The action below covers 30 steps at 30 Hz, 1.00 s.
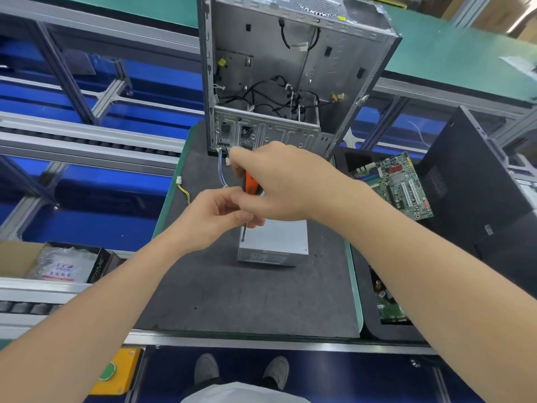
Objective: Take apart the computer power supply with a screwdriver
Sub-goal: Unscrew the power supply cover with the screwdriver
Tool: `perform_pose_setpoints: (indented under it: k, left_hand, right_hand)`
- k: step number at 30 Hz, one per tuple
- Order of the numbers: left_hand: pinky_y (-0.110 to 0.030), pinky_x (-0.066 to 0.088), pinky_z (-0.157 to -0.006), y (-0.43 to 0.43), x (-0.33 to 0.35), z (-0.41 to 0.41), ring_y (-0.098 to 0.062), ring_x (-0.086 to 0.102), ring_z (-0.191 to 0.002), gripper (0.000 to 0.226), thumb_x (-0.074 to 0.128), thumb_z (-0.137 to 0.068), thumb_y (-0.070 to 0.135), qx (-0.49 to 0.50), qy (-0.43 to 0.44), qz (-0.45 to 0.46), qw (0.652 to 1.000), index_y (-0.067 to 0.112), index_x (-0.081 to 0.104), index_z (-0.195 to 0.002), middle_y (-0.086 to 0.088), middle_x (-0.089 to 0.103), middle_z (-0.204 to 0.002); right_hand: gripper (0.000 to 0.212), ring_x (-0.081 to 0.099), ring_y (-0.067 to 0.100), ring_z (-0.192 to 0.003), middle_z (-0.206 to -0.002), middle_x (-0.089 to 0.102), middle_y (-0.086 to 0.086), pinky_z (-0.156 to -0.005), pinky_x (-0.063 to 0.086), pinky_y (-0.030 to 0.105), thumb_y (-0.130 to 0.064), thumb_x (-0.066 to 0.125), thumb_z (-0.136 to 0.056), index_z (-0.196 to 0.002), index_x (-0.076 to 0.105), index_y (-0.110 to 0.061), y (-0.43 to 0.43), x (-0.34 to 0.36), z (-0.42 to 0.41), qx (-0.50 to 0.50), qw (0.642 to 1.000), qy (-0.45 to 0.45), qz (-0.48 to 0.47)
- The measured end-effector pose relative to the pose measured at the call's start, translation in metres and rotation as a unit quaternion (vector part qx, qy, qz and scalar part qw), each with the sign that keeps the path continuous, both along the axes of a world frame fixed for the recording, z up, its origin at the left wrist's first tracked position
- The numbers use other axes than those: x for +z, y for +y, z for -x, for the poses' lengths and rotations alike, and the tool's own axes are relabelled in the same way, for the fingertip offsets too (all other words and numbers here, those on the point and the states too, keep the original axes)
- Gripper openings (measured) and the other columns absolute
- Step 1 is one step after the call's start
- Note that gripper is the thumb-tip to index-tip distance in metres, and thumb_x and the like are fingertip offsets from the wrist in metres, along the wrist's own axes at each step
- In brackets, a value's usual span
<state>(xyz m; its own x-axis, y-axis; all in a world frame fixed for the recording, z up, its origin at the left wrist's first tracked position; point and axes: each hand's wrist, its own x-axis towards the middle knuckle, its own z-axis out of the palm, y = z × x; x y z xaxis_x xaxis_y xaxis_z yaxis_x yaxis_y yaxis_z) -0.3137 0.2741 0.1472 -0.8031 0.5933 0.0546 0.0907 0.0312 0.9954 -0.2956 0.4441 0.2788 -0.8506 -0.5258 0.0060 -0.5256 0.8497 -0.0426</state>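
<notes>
The power supply point(279, 242) lies on the mat point(232, 301), at 6 o'clock from the case point(290, 68). The right hand point(279, 181) grips the screwdriver point(250, 183), the left hand point(215, 216) pinches its shaft; better to keep it upright and firmly pressed while turning.

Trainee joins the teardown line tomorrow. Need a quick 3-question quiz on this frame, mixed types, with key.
1. True or false: the power supply lies on the grey mat, outside the open computer case.
2. The screwdriver tip meets the power supply at: A) the top face, by its left edge; B) the front label; C) the right edge.
3. Fill in: the motherboard lies to the ___ of the power supply.

Key: 1 true; 2 A; 3 right.
</notes>
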Motion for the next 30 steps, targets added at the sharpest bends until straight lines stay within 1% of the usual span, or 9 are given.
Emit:
perform_pose_setpoints:
  k: [2, 5, 8, 11, 15, 19, 24, 26, 30]
  left_hand:
    - [-0.028, 0.059, -0.088, 0.000, 0.000, 0.000, -0.027, 0.077, -0.099, 0.016, 0.064, -0.099, 0.001, 0.006, -0.004, 0.007, 1.000, -0.007, 0.069, -0.113, -0.013, 0.080, -0.101]
    - [-0.032, 0.060, -0.090, -0.001, 0.004, 0.000, -0.029, 0.077, -0.100, 0.016, 0.066, -0.098, 0.004, -0.010, -0.012, -0.002, 1.000, -0.005, 0.068, -0.111, -0.014, 0.079, -0.102]
    - [-0.031, 0.059, -0.091, -0.003, 0.011, -0.001, -0.031, 0.076, -0.104, 0.021, 0.065, -0.096, 0.010, -0.029, -0.034, -0.041, 0.998, 0.000, 0.066, -0.114, -0.016, 0.078, -0.107]
    - [-0.030, 0.059, -0.092, -0.004, 0.013, 0.001, -0.030, 0.075, -0.107, 0.025, 0.061, -0.100, 0.006, -0.032, -0.036, -0.037, 0.998, 0.000, 0.064, -0.124, -0.014, 0.076, -0.117]
    - [-0.024, 0.058, -0.087, -0.002, 0.015, 0.002, -0.026, 0.076, -0.102, 0.021, 0.063, -0.101, 0.007, -0.017, -0.018, -0.010, 1.000, 0.003, 0.069, -0.121, -0.010, 0.080, -0.108]
    - [-0.023, 0.058, -0.086, -0.001, 0.015, 0.000, -0.025, 0.077, -0.097, 0.013, 0.067, -0.098, 0.007, 0.003, -0.005, -0.005, 1.000, 0.002, 0.072, -0.110, -0.011, 0.080, -0.099]
    - [-0.025, 0.058, -0.086, 0.001, 0.013, -0.001, -0.025, 0.078, -0.096, 0.016, 0.064, -0.097, -0.003, 0.012, -0.009, -0.016, 1.000, -0.009, 0.068, -0.112, -0.022, 0.077, -0.102]
    - [-0.023, 0.057, -0.087, 0.001, 0.011, -0.001, -0.023, 0.078, -0.098, 0.017, 0.064, -0.097, -0.004, 0.001, -0.006, -0.008, 1.000, -0.009, 0.068, -0.113, -0.027, 0.075, -0.104]
    - [-0.028, 0.057, -0.090, -0.002, 0.014, 0.000, -0.029, 0.077, -0.102, 0.024, 0.064, -0.095, 0.000, -0.021, -0.027, -0.047, 0.998, -0.010, 0.064, -0.117, -0.021, 0.075, -0.108]
  right_hand:
    - [0.039, 0.042, 0.029, -0.067, -0.068, 0.032, -0.003, -0.055, 0.027, 0.034, -0.060, 0.048, -0.097, -0.092, 0.039, -0.022, -0.007, -0.003, -0.003, -0.082, 0.994, 0.070, -0.028]
    - [0.035, 0.043, 0.028, -0.065, -0.070, 0.034, -0.004, -0.053, 0.025, 0.032, -0.055, 0.053, -0.097, -0.087, 0.043, -0.023, -0.012, -0.006, 0.000, -0.114, 0.993, 0.038, -0.011]
    - [0.016, 0.060, 0.025, -0.073, -0.076, 0.054, -0.007, -0.050, 0.036, 0.030, -0.039, 0.061, -0.089, -0.087, 0.052, -0.027, -0.005, -0.002, 0.008, -0.074, 0.996, -0.051, 0.023]
    - [0.011, 0.059, 0.015, -0.077, -0.078, 0.062, -0.007, -0.062, 0.053, 0.040, -0.028, 0.067, -0.084, -0.091, 0.058, -0.025, 0.001, 0.003, 0.014, -0.015, 0.992, -0.118, 0.042]
    - [0.020, 0.050, 0.009, -0.079, -0.091, 0.052, -0.003, -0.062, 0.040, 0.027, -0.036, 0.074, -0.086, -0.098, 0.063, -0.025, 0.005, 0.003, 0.018, 0.093, 0.989, -0.112, 0.028]
    - [0.025, 0.054, 0.020, -0.083, -0.093, 0.053, -0.001, -0.067, 0.048, 0.037, -0.037, 0.070, -0.086, -0.103, 0.060, -0.022, 0.004, 0.003, 0.013, 0.110, 0.990, -0.084, 0.022]
    - [0.037, 0.043, 0.026, -0.055, -0.065, 0.043, -0.003, -0.050, 0.024, 0.031, -0.057, 0.047, -0.094, -0.087, 0.045, -0.021, -0.009, -0.001, 0.002, -0.032, 0.992, 0.109, -0.055]
    - [0.048, 0.032, 0.024, -0.052, -0.064, 0.031, -0.003, -0.051, 0.018, 0.031, -0.061, 0.045, -0.097, -0.071, 0.035, -0.022, -0.015, -0.004, 0.000, -0.103, 0.989, 0.094, -0.045]
    - [0.027, 0.054, 0.029, -0.068, -0.068, 0.043, -0.004, -0.050, 0.025, 0.029, -0.046, 0.059, -0.090, -0.079, 0.047, -0.024, -0.011, -0.006, 0.009, -0.081, 0.997, 0.003, -0.002]
